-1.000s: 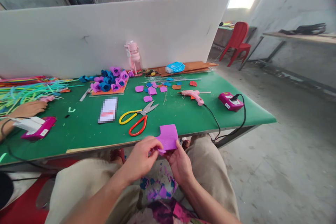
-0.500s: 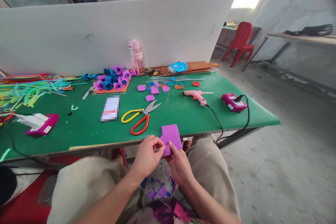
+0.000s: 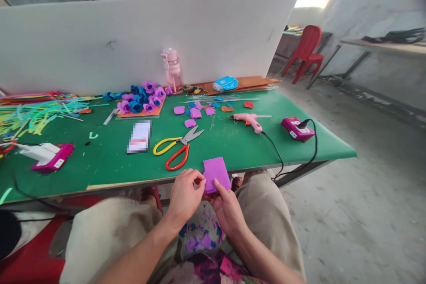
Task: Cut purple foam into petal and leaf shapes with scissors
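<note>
Both my hands are over my lap at the table's front edge, around a purple square of foam sheet (image 3: 216,172). My right hand (image 3: 228,206) grips its lower edge, thumb on top and fingers beneath. With fingertips closed, my left hand (image 3: 189,190) pinches at the square's lower left side. Scissors (image 3: 181,144) with one yellow and one red handle lie open just beyond my left hand. Purple foam petals (image 3: 195,113) and a few blue, brown and red ones are scattered farther back.
On the green table (image 3: 109,164) lie a pink glue gun (image 3: 249,120), a magenta power socket (image 3: 297,129) with its cord, purple and blue foam flowers (image 3: 143,97), and a phone-like object (image 3: 139,136). A pink bottle (image 3: 172,70) stands against the white board (image 3: 133,44).
My left fingers have shifted slightly left and up along the foam's edge. The notch at its left side looks smaller now. My right hand keeps its hold.
</note>
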A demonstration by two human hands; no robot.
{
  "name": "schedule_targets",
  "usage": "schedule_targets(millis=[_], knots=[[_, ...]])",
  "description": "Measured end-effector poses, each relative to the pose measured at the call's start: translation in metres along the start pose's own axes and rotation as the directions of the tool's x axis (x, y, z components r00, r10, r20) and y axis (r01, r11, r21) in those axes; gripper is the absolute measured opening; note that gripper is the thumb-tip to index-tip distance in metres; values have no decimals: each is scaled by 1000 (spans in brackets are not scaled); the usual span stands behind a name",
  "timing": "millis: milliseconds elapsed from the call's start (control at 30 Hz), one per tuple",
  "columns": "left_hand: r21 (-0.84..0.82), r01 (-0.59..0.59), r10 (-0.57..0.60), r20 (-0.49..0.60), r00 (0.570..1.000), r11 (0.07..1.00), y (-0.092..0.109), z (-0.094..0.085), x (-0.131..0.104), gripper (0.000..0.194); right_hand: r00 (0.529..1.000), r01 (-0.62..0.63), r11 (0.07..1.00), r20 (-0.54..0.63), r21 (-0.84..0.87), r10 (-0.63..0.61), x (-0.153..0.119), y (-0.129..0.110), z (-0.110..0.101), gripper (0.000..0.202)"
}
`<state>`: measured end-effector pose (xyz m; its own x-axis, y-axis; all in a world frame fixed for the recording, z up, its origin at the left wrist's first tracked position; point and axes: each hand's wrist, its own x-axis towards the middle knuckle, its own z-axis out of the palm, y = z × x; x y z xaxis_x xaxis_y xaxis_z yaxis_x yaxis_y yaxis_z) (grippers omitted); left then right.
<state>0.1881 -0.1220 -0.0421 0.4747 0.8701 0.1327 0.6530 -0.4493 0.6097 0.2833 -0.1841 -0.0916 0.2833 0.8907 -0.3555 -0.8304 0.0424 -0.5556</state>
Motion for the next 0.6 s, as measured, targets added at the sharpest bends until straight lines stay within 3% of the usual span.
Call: schedule_targets(millis=[333, 467, 600], knots=[[16, 32, -32, -4, 999, 999, 2, 3, 0, 14, 999, 16, 989, -47, -149, -24, -3, -2, 9, 28], [5, 20, -20, -10, 1000, 1000, 1, 2, -1, 13, 995, 9, 990, -99, -142, -23, -1, -1, 8, 30], [-57, 50, -54, -69, 996, 997, -3, -11, -2, 21, 982, -12, 998, -191, -69, -1, 4, 1, 0, 30]])
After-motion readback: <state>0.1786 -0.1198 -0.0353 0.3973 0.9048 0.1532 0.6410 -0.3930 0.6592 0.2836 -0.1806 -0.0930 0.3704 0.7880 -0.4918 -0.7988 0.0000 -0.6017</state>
